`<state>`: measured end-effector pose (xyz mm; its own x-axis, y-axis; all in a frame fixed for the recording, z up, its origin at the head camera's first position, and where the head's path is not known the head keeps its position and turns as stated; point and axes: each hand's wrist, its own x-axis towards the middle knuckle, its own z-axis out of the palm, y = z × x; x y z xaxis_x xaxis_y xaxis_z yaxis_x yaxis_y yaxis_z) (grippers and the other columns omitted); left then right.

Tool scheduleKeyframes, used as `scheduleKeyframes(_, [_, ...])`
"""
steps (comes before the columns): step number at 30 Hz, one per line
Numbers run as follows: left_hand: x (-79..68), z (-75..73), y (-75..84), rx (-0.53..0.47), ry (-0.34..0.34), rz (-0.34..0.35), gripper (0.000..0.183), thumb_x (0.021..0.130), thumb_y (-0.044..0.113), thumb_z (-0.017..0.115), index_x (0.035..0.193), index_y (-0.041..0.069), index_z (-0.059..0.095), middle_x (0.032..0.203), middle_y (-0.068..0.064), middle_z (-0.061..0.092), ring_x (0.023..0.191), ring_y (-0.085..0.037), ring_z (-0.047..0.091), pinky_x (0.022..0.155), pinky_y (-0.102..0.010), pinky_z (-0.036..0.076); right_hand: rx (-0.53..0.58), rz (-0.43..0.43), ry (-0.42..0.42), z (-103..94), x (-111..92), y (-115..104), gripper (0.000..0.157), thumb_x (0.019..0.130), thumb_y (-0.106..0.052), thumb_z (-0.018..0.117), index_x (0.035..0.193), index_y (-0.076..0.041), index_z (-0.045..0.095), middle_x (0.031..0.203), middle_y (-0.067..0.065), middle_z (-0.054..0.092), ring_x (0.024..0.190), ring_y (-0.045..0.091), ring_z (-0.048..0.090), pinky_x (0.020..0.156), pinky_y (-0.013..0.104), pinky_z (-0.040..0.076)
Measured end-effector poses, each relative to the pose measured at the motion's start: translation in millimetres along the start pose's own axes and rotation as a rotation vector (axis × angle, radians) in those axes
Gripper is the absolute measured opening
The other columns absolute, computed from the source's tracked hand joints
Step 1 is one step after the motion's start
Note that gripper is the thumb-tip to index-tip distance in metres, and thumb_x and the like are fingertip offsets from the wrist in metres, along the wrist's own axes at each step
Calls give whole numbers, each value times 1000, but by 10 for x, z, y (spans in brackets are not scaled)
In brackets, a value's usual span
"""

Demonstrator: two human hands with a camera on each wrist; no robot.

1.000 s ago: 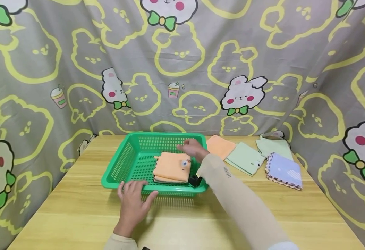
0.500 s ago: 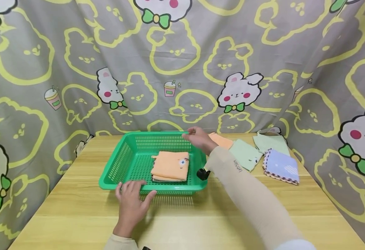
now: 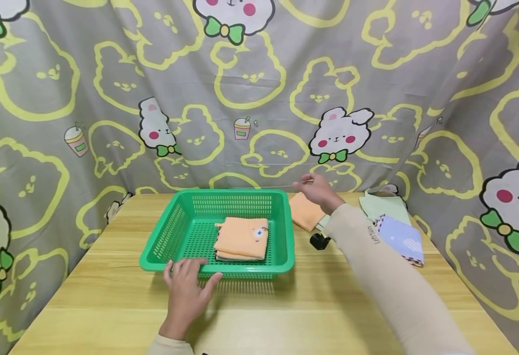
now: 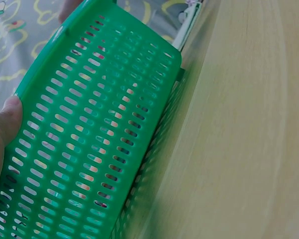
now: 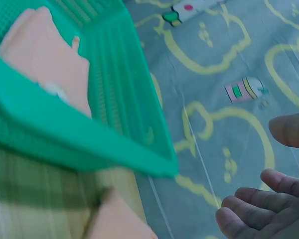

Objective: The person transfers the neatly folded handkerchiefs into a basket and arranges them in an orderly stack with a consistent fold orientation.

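Note:
A green plastic basket stands on the wooden table with a folded orange towel lying inside, toward its right. My left hand holds the basket's front rim, fingers over the edge and thumb on the outer side; the left wrist view shows the thumb at the rim. To the right of the basket, my right hand hovers over another orange towel, and nothing is in it. In the right wrist view its fingers are spread apart from the thumb.
A light green towel is mostly hidden under the right forearm. Farther right lie another light green towel and a blue towel with a checked edge. A patterned grey curtain closes off the back and sides.
My right hand has moved from above the basket's right side out over the orange towel on the table. My left hand stays on the front rim, and the basket has not visibly shifted.

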<state>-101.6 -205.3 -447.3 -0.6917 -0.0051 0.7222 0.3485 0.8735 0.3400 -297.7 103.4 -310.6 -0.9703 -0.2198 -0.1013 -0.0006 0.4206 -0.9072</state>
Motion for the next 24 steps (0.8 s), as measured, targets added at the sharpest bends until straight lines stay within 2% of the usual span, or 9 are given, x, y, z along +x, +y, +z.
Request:
scheduleKeyframes(7, [4, 2, 0, -6, -5, 4, 52, 85, 55, 63, 98, 5, 62, 93, -12, 64, 97, -38, 50, 98, -68, 14, -3, 38, 64, -329, -47, 157, 54, 100, -27, 53, 141, 4, 34, 139, 22, 42, 125, 35, 44, 103, 44, 39])
scheduleKeyframes(11, [-2, -5, 8, 1, -13, -4, 49, 82, 50, 68, 98, 5, 62, 93, -12, 64, 98, -38, 51, 98, -68, 15, 5, 74, 91, -462, -81, 292, 58, 100, -30, 53, 142, 4, 32, 138, 23, 41, 123, 37, 44, 102, 45, 41])
scheduleKeyframes(17, [-3, -51, 24, 11, -20, -19, 46, 79, 44, 73, 99, 5, 63, 94, -13, 64, 98, -38, 51, 98, -68, 16, -21, 139, 148, -546, -120, 567, 64, 99, -31, 52, 145, 4, 25, 143, 27, 34, 127, 41, 41, 102, 50, 38])
scheduleKeyframes(24, [15, -55, 47, -6, -3, -6, 49, 85, 52, 65, 100, 5, 63, 95, -13, 65, 98, -38, 51, 97, -68, 16, -101, 220, 210, -644, -203, 906, 74, 98, -34, 49, 149, 6, 15, 151, 31, 21, 134, 47, 31, 105, 55, 32])
